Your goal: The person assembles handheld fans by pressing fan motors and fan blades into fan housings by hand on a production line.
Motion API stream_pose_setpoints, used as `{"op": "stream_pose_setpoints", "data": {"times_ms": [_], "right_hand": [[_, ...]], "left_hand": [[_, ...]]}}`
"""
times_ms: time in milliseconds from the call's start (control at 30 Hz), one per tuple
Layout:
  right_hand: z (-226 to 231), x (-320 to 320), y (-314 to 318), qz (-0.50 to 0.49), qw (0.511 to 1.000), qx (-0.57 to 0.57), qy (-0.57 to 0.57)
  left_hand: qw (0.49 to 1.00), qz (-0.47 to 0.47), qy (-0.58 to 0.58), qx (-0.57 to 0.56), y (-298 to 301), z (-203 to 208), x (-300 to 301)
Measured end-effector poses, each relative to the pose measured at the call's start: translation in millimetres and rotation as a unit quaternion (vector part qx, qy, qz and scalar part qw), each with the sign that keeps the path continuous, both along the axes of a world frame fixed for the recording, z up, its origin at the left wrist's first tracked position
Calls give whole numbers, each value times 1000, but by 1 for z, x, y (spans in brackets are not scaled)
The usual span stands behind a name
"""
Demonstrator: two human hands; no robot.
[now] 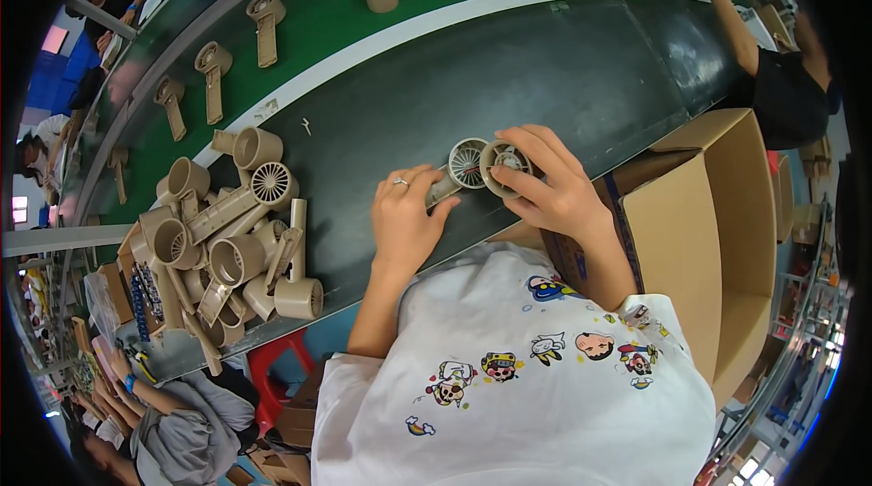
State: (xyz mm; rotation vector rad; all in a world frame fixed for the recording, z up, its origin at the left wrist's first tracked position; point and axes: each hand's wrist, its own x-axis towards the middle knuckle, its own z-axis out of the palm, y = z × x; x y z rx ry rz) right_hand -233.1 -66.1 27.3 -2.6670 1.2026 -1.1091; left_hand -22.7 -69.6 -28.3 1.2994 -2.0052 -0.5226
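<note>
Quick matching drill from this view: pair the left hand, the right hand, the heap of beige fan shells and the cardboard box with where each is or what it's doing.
1 left hand
2 right hand
3 heap of beige fan shells
4 cardboard box

A beside the right forearm
B grips round fan housing
C wears a ring
D piled left of the hands

1-C, 2-B, 3-D, 4-A

left hand (406, 218) flat on dark table (581, 77), fingertips touching beige plastic handheld fan shell (460, 170) | right hand (545, 182) at 3 o'clock of it, gripping round beige fan ring (502, 164) | heap of beige fan housings (232, 236) at 9 o'clock | open brown cardboard box (718, 232) at 3 o'clock | green conveyor belt (363, 41) at 12 o'clock
</note>
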Motion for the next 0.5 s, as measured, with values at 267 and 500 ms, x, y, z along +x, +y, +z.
{"op": "stream_pose_setpoints", "data": {"times_ms": [267, 500], "right_hand": [[4, 13, -13, 30, 998, 56, 17], [12, 22, -24, 48, 976, 191, 89]], "left_hand": [[1000, -21, -1, 10, -5, -3, -5], [999, -40, -19, 24, -6, 4, -10]]}}
